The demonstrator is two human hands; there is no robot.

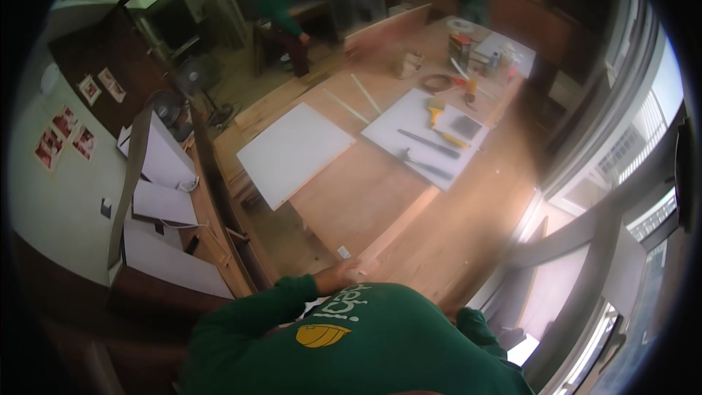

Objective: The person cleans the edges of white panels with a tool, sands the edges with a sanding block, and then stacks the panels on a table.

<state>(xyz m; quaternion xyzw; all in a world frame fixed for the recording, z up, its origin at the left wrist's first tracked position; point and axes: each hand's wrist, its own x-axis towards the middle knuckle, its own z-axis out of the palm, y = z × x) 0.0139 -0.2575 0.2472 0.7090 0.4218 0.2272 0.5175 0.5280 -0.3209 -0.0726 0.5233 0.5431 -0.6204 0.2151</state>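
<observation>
My left hand (338, 275) is resting on the near end of a long wooden strip (398, 223). The strip is lying along the near right edge of a plywood sheet (358, 190), running away from me toward the upper right. My fingers (351, 269) are curling over the strip's end; whether they are clamping it or only pressing on it, I cannot tell. My green sleeve (256, 314) is leading down from that hand to my chest. My right hand is not showing; only the right sleeve (475, 325) is appearing beside my torso, so I cannot tell how those fingers are set.

The plywood sheet is lying flat on the desk (468, 212). A small pale tag (343, 251) is sitting on the sheet just beside my left hand. A white panel (292, 152) is lying on the sheet's far left part. A second white panel (420, 132) is lying to the right of it, carrying a hammer (424, 164), a dark flat bar (428, 143), a yellow brush (435, 110) and a dark square block (465, 126). Two thin pale battens (358, 99) are lying between the panels. Farther off, a coiled cable (437, 83) and small boxes (459, 47) are standing on the desk.

To the left, fans (194, 77) are standing on the floor. A person in green (281, 14) is sitting at the far end of the room.
</observation>
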